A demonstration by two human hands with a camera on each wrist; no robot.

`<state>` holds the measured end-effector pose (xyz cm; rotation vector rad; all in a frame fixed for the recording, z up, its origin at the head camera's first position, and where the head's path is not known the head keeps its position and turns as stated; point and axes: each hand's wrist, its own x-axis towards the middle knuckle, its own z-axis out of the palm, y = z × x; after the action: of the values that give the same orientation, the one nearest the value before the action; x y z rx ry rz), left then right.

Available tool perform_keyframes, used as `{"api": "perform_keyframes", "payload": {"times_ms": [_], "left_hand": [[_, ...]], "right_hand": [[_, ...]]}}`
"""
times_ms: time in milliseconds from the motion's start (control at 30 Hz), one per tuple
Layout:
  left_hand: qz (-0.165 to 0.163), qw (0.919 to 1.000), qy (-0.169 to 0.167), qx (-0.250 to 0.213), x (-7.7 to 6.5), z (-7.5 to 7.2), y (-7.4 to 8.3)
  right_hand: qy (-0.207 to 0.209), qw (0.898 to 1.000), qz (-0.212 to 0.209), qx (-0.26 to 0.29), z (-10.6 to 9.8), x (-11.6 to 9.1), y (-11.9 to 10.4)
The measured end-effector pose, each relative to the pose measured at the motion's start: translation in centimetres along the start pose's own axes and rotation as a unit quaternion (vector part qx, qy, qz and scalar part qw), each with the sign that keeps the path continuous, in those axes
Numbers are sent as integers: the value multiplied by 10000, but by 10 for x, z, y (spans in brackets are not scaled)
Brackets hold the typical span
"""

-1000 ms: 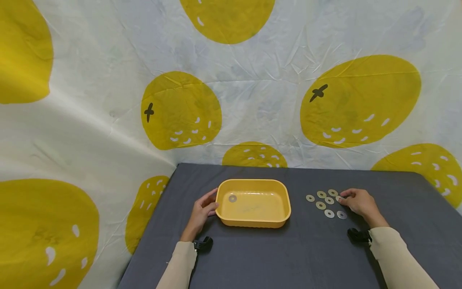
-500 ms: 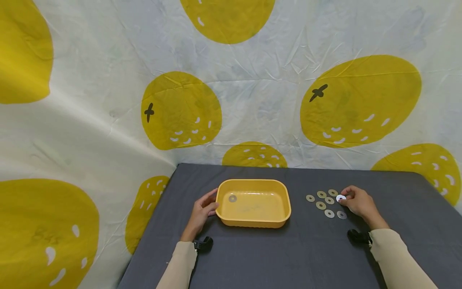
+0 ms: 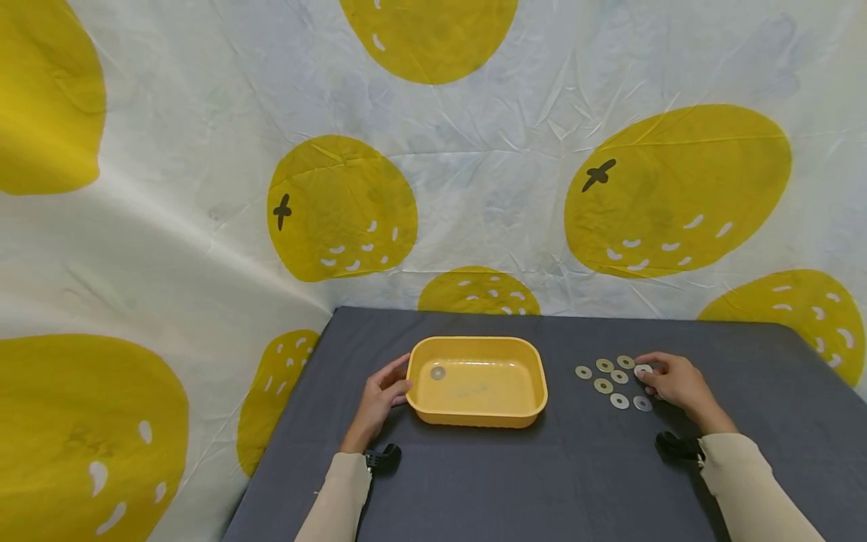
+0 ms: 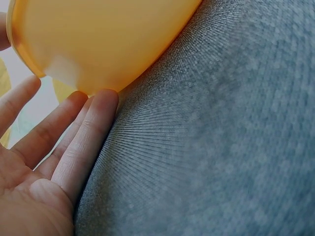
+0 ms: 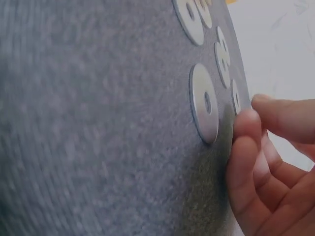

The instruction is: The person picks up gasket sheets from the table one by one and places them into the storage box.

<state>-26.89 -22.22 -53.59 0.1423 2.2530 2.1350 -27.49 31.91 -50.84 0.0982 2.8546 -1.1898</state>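
A yellow rectangular plastic bin (image 3: 474, 418) stands on the grey cloth, and one metal washer (image 3: 434, 373) lies inside it near its left end. My left hand (image 3: 375, 399) touches the bin's left end; in the left wrist view its fingers (image 4: 81, 152) reach nearly straight, their tips against the wall. Right of the bin, several flat round washers (image 3: 619, 401) lie in a loose cluster. At this cluster's right side my right hand (image 3: 680, 384) pinches a washer (image 3: 643, 368) between index finger and thumb, low at the cloth. Its lower part is hidden in the right wrist view.
Grey cloth (image 3: 501, 482) covers the table, whose far edge meets a white hanging sheet (image 3: 488, 218) printed with large yellow fruit. Another sheet side hangs along the left. Black straps with small devices (image 3: 677, 446) sit at both wrists.
The washer at my right hand has shifted slightly right along with the fingertips, and its bright glint has faded. My left hand and the bin stay in place.
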Motion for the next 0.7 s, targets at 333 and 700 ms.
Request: {"api": "perform_keyframes", "payload": {"times_ms": [333,700], "left_hand": [[33,9999,25,112,1,0,0],[32,10000,-19,7,0,0,0]], "right_hand": [[-260,9958,-185,863,7,0,-8],[-538,9840,-297,1673,18,0,-27]]}}
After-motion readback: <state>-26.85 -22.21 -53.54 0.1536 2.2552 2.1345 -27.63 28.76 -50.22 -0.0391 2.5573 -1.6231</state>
